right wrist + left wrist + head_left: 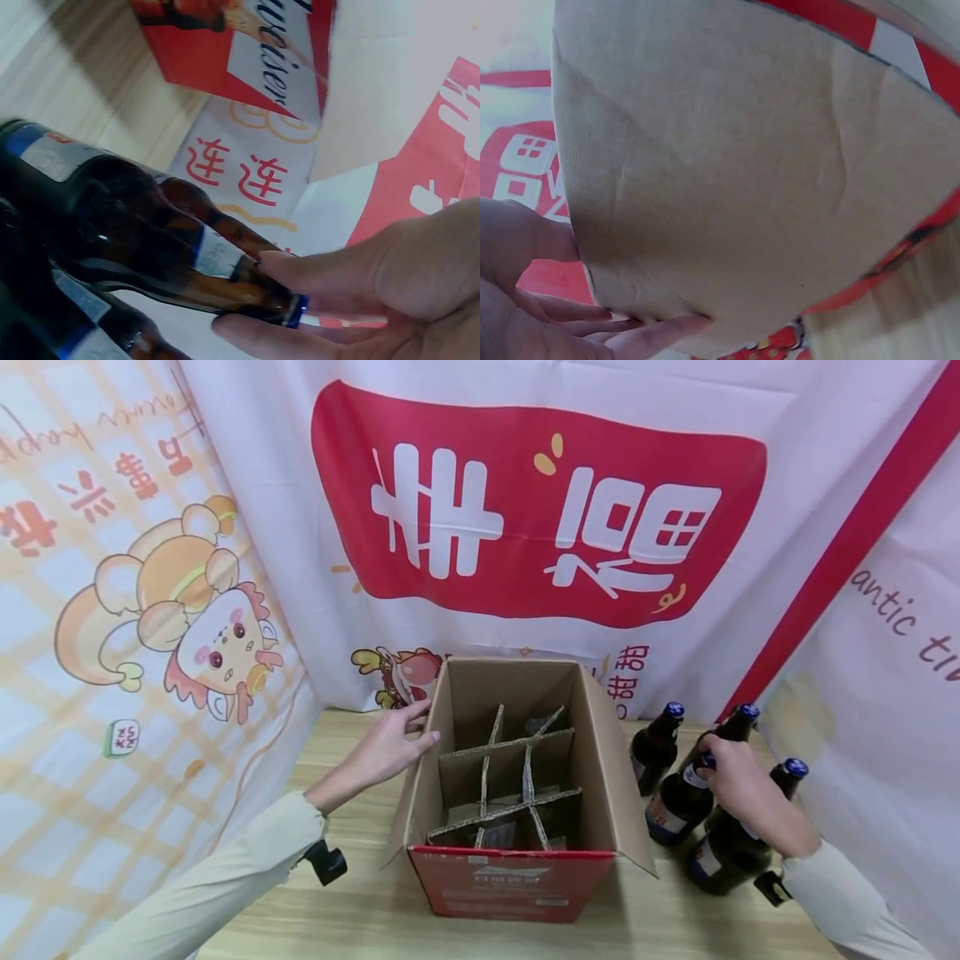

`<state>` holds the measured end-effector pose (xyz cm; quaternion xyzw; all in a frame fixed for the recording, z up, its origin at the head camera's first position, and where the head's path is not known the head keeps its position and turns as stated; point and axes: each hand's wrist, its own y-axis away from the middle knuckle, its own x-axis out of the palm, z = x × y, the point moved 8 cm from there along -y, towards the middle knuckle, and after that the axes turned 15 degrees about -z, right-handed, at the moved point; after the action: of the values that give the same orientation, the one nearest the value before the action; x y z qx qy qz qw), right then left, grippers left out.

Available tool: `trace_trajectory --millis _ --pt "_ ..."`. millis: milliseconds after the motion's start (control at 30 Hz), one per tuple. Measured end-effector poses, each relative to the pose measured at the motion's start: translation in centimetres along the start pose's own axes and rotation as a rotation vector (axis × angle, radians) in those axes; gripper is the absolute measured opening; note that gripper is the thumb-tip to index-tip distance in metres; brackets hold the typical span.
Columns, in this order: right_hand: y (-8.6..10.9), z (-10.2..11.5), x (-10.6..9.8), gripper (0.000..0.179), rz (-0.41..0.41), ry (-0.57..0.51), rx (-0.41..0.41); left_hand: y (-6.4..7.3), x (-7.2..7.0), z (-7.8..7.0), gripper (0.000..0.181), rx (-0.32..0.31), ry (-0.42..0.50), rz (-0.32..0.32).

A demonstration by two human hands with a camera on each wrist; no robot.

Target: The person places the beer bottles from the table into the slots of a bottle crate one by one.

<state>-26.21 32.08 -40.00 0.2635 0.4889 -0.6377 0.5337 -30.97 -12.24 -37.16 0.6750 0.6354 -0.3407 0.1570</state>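
A red cardboard beer carton [510, 889] stands upright with its top flaps spread and a cardboard divider [510, 743] inside. My left hand [386, 747] touches the carton's left top edge. In the left wrist view, its fairly straight fingers rest against the brown flap [705, 165], the thumb at the flap's edge. Right of the carton, my right hand [738, 781] pinches the neck of a dark beer bottle [678, 806] just below its blue cap. That bottle [127, 210] is among other bottles; whether its base touches the table cannot be told.
More dark blue-capped bottles stand close by: one at the back left [655, 747], one at the back right [738, 722] and one in front [727, 856]. Printed cloth [540, 643] hangs behind and at both sides of the wooden table [337, 893].
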Motion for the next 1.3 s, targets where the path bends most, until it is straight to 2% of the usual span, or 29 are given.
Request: trace_trajectory --millis 67,167,300,367,500,633,733,833,1000,1133,1300 --pt "0.4 -0.3 0.1 0.021 -0.02 -0.008 0.024 0.0 0.1 0.2 0.065 -0.021 0.052 0.008" --pt "0.8 -0.6 0.2 0.026 -0.067 -0.016 0.072 0.1 0.5 0.8 0.064 -0.086 0.188 0.032" --pt "1.8 -1.0 0.2 0.037 -0.227 -0.009 0.115 0.3 0.9 1.5 0.066 -0.161 0.332 0.058" --pt "2.4 -1.4 0.3 0.043 -0.328 -0.015 0.143 0.3 1.0 1.8 0.066 -0.174 0.352 0.062" --pt "3.6 -2.4 1.7 0.046 -0.496 -0.098 0.23 0.2 1.0 2.0 0.066 -0.185 0.372 0.056" --pt "4.5 -3.3 3.5 0.039 -0.627 -0.229 0.306 0.3 0.9 2.3 0.067 -0.207 0.394 0.053" --pt "4.9 -3.6 4.4 0.031 -0.702 -0.304 0.301 0.4 1.0 2.4 0.067 -0.222 0.396 0.058" --pt "5.2 -3.7 4.8 0.028 -0.751 -0.324 0.283 0.5 1.1 2.3 0.067 -0.252 0.388 0.072" --pt "5.0 -3.5 4.8 0.027 -0.776 -0.297 0.221 0.5 0.9 2.2 0.067 -0.326 0.365 0.099" --pt "4.9 -3.3 4.6 0.024 -0.805 -0.286 0.168 0.5 1.0 2.3 0.069 -0.371 0.395 0.139" --pt "4.6 -3.2 4.4 0.021 -0.814 -0.344 0.184 0.9 1.1 2.6 0.071 -0.395 0.428 0.15"
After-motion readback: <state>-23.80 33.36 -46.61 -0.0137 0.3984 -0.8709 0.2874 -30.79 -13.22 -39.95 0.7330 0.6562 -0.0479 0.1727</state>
